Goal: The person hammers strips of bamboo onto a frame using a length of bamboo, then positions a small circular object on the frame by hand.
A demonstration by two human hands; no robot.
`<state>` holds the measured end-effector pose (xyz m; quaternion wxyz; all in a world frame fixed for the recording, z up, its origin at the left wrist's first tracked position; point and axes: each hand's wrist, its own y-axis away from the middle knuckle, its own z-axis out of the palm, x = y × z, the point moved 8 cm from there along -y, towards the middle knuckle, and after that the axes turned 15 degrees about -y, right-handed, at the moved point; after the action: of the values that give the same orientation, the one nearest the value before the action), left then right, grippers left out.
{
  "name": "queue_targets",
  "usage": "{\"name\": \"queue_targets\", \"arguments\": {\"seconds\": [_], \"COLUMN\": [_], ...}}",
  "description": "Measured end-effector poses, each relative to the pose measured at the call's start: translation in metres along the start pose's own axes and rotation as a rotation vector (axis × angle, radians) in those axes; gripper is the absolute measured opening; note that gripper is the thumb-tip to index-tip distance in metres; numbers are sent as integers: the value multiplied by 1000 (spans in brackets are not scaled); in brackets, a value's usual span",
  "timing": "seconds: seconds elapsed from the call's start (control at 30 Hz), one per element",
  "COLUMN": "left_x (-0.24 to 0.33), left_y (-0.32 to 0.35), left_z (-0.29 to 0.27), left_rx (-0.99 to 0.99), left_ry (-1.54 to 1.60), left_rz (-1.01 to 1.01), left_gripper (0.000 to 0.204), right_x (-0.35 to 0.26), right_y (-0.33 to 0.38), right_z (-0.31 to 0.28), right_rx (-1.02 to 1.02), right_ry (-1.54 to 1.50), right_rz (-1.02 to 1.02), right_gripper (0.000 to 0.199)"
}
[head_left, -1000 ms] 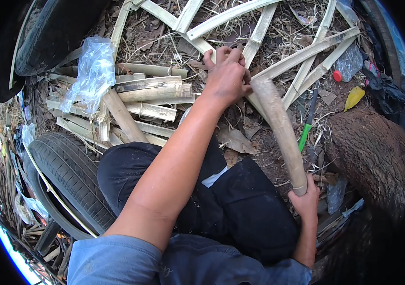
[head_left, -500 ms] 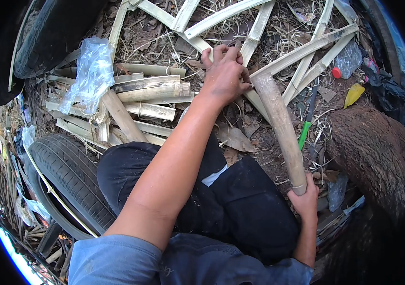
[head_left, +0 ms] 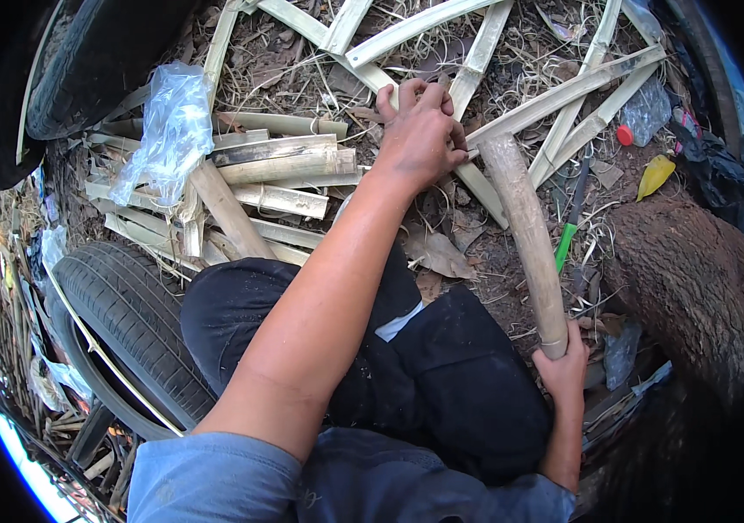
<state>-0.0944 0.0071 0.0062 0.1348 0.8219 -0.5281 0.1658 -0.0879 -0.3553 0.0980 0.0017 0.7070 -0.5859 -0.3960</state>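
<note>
My left hand [head_left: 422, 135] reaches forward with its fingers bent and closed over a pale split-bamboo strip [head_left: 483, 193] on the ground. What lies beneath the fingertips is hidden. At the right, my right hand [head_left: 563, 363] grips the near end of a thick bamboo piece [head_left: 526, 235]. Its far end lies over the strips, a little right of my left thumb. Another bamboo strip [head_left: 568, 93] slants to the far right from beside that thumb, crossing other strips. A knife with a green handle [head_left: 566, 244] lies just right of the thick piece.
Cut bamboo pieces [head_left: 280, 163] are heaped at the left, partly under a clear plastic bag [head_left: 176, 126]. A tyre [head_left: 132, 322] stands beside my left knee. To the right are a thick tree trunk [head_left: 686, 279], a plastic bottle [head_left: 646, 112] and a yellow leaf [head_left: 655, 177].
The thick bamboo piece's far end has shifted slightly right, away from my left hand. Both hands keep their grips, and the whole view has slid a little.
</note>
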Motion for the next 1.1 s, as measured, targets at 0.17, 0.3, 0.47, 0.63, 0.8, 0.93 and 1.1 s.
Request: {"name": "queue_targets", "arguments": {"seconds": [0.17,0.3,0.47,0.63,0.8,0.93,1.1], "left_x": [6,4,5,7,6,0,3], "left_y": [-3,-3,-5,-5,-2,0,-1], "left_z": [0,0,-3,-4,0,2,2], "left_rx": [15,10,20,52,55,94,112], "left_ry": [8,-26,-39,-4,13,23,66], "left_rz": [35,25,25,58,62,71,83], "left_gripper": [20,20,22,21,19,18,17], "right_x": [-5,3,2,4,8,3,6], "right_y": [-1,-1,-1,-1,0,-2,2], "right_z": [6,9,17,9,1,11,11], "right_rx": [-20,-51,-112,-59,-15,-77,-30], "right_ry": [60,18,23,-34,-149,-50,-153], "right_rz": [-39,-18,8,-42,60,-20,15], "right_gripper": [41,42,40,40,45,45,44]}}
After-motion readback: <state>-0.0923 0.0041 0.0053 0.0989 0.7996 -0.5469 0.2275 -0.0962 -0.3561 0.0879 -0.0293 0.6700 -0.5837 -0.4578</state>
